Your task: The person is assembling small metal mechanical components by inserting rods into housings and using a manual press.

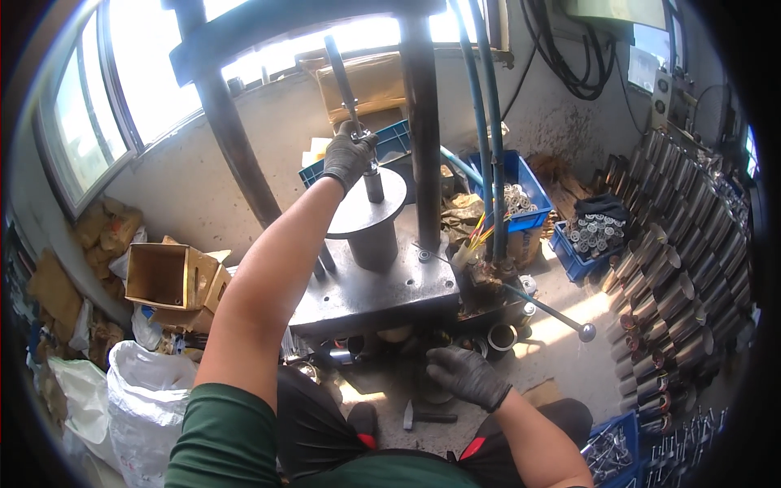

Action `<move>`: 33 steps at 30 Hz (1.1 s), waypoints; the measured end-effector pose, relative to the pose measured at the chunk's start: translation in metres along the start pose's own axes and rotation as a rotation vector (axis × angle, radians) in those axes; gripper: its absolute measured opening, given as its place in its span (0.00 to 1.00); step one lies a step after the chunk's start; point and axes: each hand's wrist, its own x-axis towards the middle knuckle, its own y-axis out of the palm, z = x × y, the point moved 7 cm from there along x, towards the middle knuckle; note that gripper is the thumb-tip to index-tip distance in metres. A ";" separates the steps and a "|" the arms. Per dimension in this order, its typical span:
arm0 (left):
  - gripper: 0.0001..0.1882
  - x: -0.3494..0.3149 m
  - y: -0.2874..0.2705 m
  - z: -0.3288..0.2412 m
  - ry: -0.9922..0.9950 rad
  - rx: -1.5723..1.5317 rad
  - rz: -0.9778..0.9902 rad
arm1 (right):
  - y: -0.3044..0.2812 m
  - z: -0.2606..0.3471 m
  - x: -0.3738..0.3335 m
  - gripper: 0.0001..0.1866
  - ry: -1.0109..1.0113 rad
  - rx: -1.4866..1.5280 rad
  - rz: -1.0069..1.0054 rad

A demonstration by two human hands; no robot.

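Note:
My left hand (348,156), in a dark grey glove, reaches forward with its fingers wrapped round a long metal rod (338,69). The rod tilts slightly, and its thicker lower end (373,187) meets a round steel plate (390,203). That plate rests on a dark cylinder (374,249) on the bed of a press (382,289). My right hand (470,379), gloved too, hovers low in front of the press, above my lap. Its fingers are loosely bent and apart, with nothing seen in them. A hammer (409,415) lies on the floor between my feet.
Dark press columns (421,122) flank the plate. A ball-ended lever (587,332) sticks out at right. Blue crates (594,260) of metal parts and stacked metal tubes (667,276) stand farther right. A cardboard box (167,276) and white sacks (146,407) are at left.

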 end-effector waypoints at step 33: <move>0.27 -0.023 -0.006 -0.039 0.013 0.231 -0.011 | -0.126 -0.004 -0.109 0.16 0.308 -0.705 0.381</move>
